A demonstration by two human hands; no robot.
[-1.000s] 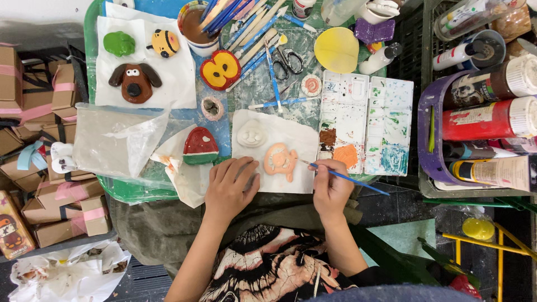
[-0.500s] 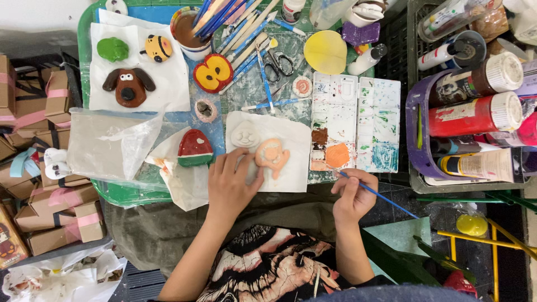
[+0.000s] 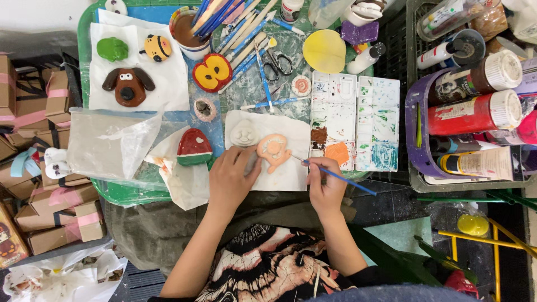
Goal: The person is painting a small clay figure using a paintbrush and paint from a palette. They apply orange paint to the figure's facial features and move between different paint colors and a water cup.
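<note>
My right hand (image 3: 326, 183) grips a thin blue paintbrush (image 3: 341, 177), its tip pointing left at an orange-painted clay figure (image 3: 273, 151) on a white paper sheet (image 3: 291, 168). My left hand (image 3: 232, 178) rests flat on that sheet, fingers touching the paper just left of the orange figure and below an unpainted pale clay face (image 3: 244, 133). A paint palette (image 3: 355, 124) with brown and orange wells lies just right of the sheet.
A red and green watermelon piece (image 3: 194, 149), a brown dog head (image 3: 128, 85), a bee (image 3: 157, 47) and a green blob (image 3: 112, 48) lie on the green tray (image 3: 131, 193). A cup of brushes (image 3: 193, 33), scissors (image 3: 277, 61) and crates of paint bottles (image 3: 475, 112) surround it.
My right hand has come back left from the palette side, bringing the brush tip up to the orange figure. The left hand stays on the paper sheet.
</note>
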